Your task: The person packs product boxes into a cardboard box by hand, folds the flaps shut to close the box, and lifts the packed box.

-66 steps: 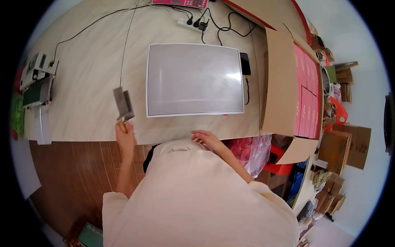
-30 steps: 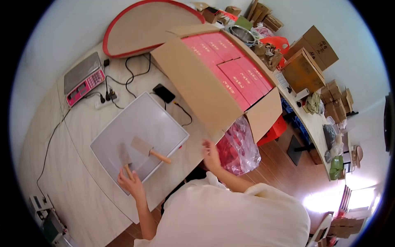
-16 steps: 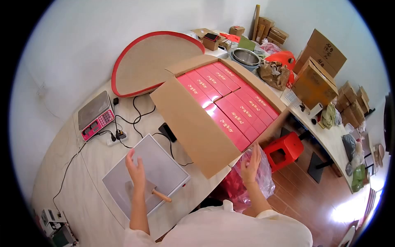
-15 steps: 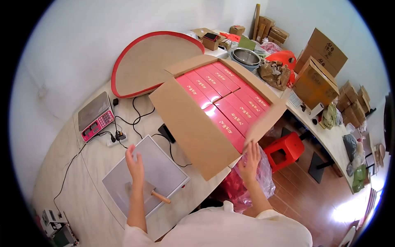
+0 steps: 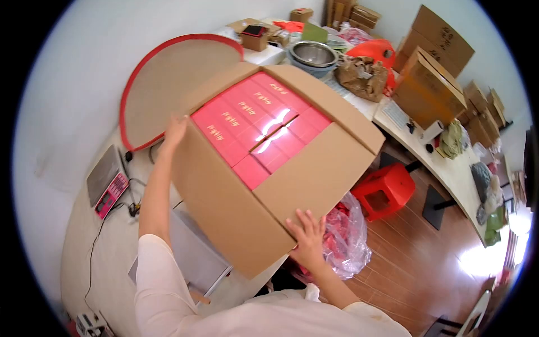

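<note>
A large cardboard box (image 5: 222,222) stands in front of me, filled with rows of red boxes (image 5: 241,121) with gold lettering. One flap (image 5: 317,168) lies folded inward over the right part of the contents. My right hand (image 5: 307,238) rests on its near corner, fingers spread. At the box's left far corner is my left hand (image 5: 176,132), fingers stretched along the edge of the left flap; how firmly they touch it I cannot tell. The left flap slopes outward toward me, and the far flap (image 5: 323,104) stands out along the back.
Left of the box are a scale (image 5: 106,180) with pink keypad and a grey panel (image 5: 196,250), partly covered. A red-rimmed screen (image 5: 179,84) leans behind. A red stool (image 5: 384,191) and a plastic bag (image 5: 348,241) are to the right, below metal bowls (image 5: 313,53) and cartons.
The right flap has been folded inward over the red boxes, my right hand going with it. My left hand has moved from above the grey panel up to the box's left far corner.
</note>
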A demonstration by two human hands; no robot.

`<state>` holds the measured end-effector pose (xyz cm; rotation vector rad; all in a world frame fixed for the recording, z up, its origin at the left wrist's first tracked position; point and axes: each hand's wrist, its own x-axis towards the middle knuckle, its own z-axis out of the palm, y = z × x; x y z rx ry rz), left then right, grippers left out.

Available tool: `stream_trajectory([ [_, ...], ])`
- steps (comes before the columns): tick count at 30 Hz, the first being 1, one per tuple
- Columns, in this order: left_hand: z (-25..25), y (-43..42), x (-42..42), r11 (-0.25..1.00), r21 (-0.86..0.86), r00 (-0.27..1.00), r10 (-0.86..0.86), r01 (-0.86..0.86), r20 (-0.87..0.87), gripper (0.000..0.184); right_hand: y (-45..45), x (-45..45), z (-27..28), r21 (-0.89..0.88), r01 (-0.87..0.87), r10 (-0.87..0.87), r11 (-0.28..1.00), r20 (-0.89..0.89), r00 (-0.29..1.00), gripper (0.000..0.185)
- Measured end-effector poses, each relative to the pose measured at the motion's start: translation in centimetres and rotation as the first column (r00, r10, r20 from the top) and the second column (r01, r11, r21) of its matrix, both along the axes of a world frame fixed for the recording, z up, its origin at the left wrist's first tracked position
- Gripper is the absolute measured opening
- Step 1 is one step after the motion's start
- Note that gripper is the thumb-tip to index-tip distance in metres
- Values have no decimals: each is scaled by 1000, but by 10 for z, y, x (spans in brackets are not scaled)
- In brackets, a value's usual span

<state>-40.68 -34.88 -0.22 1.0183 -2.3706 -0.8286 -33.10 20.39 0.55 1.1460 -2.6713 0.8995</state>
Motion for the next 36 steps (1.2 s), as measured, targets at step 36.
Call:
stream_trajectory([
  [36, 181, 159, 82, 915, -131, 863, -404, 382, -304, 46, -21, -5, 12, -497, 217, -139, 840, 190, 972, 37],
])
